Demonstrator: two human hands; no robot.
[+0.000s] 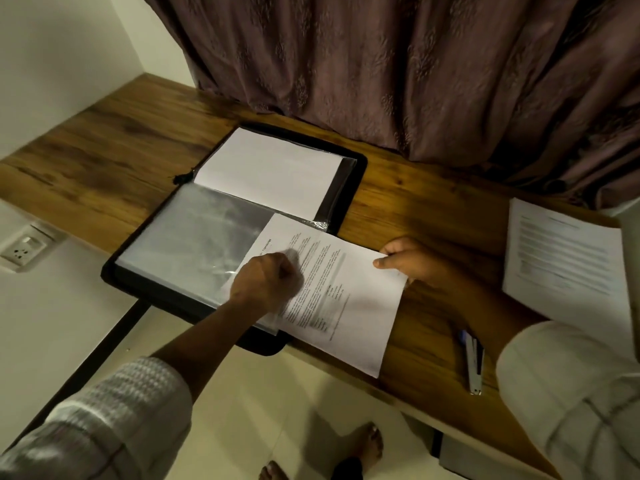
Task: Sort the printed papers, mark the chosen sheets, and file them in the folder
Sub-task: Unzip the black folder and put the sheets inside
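Desk – wood, set against a wall, with a curtain hanging behind it.

Folder – black, zip-edged, lying open on the desk at left of centre. Its near corner juts past the desk's front edge.

Far pocket – clear plastic, holding a sheet with its blank side up.

Near pocket – clear plastic, lying flat on the near half of the folder.

Printed sheet – text side up, slanted. Its left end lies over the near pocket's right edge, and its right end rests on the bare desk, partly over the front edge. Whether the left end is inside the pocket cannot be told.

Left hand – fingers curled closed, pinching the edge of the near pocket where the film lies against the printed sheet.

Right hand – pinches the printed sheet's far right corner, thumb on top, fingers beneath.

Stack – printed papers at the desk's right end, well apart from the folder.

Tool – small, white and dark, near the front edge between the printed sheet and the right arm. It may be a stapler or a pen; too blurred to tell.

Socket – on the wall at left, below desk level.
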